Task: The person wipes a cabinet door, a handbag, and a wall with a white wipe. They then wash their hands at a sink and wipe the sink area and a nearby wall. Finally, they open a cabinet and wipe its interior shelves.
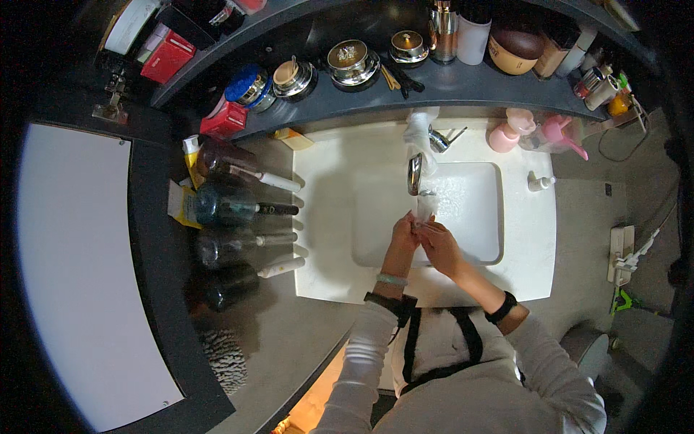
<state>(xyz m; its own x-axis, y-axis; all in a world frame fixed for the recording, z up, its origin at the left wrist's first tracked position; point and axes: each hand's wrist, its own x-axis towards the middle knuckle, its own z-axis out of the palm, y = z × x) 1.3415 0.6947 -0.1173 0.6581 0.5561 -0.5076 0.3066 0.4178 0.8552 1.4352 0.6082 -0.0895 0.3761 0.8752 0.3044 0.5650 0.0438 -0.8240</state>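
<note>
My left hand (405,234) and my right hand (441,247) meet at the fingertips over the front of a white basin (379,238). A thin whitish item (428,206), blurred and partly see-through, is pinched between them; its material cannot be made out. Just beyond my fingers, the chrome faucet (415,173) reaches out over the basin. Rippling water (461,190) shows on the basin's right side. Something white and crumpled, like cloth or thin plastic (418,133), lies behind the spout, beside the metal faucet lever (440,140).
A dark shelf (325,111) with several cosmetic jars and bottles spans the back. Electric toothbrushes (279,182) and bottles (225,200) line the left. On the white countertop (325,228) stand a pink bottle (504,136) and a small white bottle (541,184).
</note>
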